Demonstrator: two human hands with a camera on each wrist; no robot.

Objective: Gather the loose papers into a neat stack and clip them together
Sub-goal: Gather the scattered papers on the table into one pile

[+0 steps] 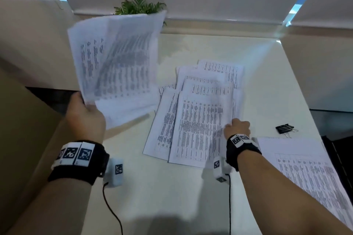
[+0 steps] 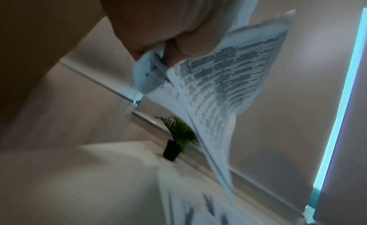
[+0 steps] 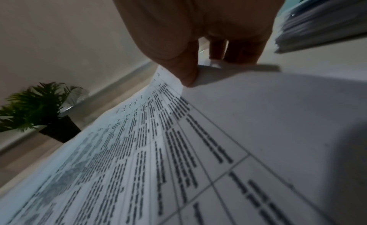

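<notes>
My left hand (image 1: 86, 114) grips a bunch of printed sheets (image 1: 116, 63) by their lower left corner, raised above the table's left side; in the left wrist view the held sheets (image 2: 218, 80) are pinched between thumb and fingers (image 2: 178, 44). Several loose printed papers (image 1: 198, 112) lie fanned on the white table (image 1: 172, 196). My right hand (image 1: 236, 127) pinches the right edge of the top sheet, seen lifted in the right wrist view as the top sheet (image 3: 158, 149) under the thumb (image 3: 186, 71). A black binder clip (image 1: 284, 129) lies to the right.
Another stack of printed pages (image 1: 309, 170) sits at the table's right front, also visible as a page stack (image 3: 321, 27). A small potted plant (image 1: 139, 6) stands at the back by the wall. Cables trail from both wristbands over the table's front.
</notes>
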